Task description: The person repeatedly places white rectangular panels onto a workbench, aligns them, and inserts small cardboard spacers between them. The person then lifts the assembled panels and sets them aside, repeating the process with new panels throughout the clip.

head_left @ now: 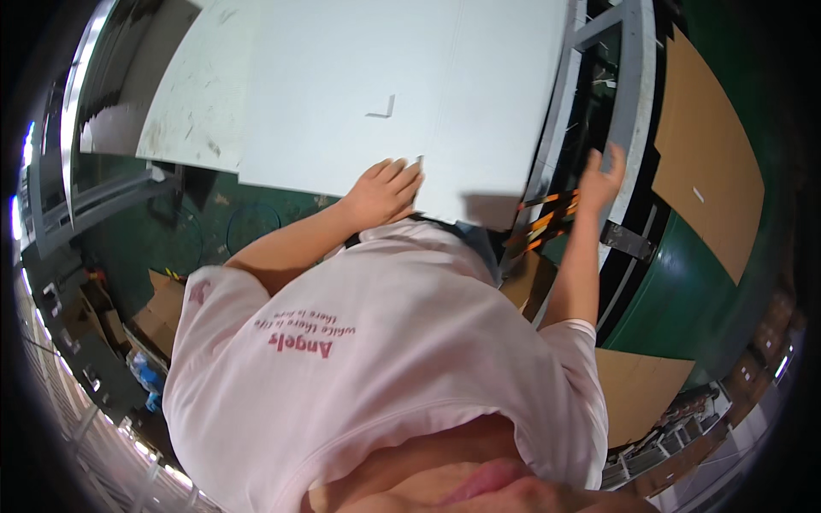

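Observation:
A large white sheet (342, 77) lies flat on the work surface in front of me, with a small L-shaped mark or cut near its middle. My left hand (385, 190) rests on its near edge, fingers laid out over the surface beside a short dark slit. Off to the right, my right hand (601, 179) is over the grey metal frame (631, 111), its thumb and fingers apart and nothing visible between them. Beside that wrist are several orange-and-black striped pieces (543, 224), whose kind I cannot make out.
A brown cardboard sheet (710, 162) lies right of the frame, above a green surface (684, 282). Another cardboard piece (641, 389) is at the lower right. Cardboard boxes (158, 312) stand on the floor at left. A scuffed pale board (201, 94) adjoins the white sheet.

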`<state>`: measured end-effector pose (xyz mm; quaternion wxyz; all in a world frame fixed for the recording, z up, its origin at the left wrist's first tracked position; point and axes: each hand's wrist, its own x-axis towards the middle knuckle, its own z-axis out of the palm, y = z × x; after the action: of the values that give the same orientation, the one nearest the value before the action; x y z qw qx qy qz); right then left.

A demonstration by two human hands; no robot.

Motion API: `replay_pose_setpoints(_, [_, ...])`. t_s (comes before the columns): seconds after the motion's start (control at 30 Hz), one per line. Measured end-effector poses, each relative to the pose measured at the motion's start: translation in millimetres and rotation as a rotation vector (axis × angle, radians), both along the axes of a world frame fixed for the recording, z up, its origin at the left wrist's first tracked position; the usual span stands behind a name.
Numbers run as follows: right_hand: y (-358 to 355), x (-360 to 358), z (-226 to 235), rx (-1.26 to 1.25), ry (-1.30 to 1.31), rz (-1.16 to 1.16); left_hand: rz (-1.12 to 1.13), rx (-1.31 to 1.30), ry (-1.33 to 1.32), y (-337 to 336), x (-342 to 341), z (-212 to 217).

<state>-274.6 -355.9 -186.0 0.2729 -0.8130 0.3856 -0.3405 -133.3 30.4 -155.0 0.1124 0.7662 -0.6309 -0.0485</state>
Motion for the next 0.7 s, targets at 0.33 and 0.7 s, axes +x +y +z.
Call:
replay_pose_setpoints(0.33, [-267.5, 18.3, -21.5, -0.327, 1.049, -0.493, 0.114, 0.17, 0.037, -12.6, -14.4, 17.1])
replay_pose_setpoints(0.7, [-417.6, 105.8, -45.6, -0.685, 0.537, -0.169, 0.131, 0.25, -0.051, -12.7, -24.7, 13.3])
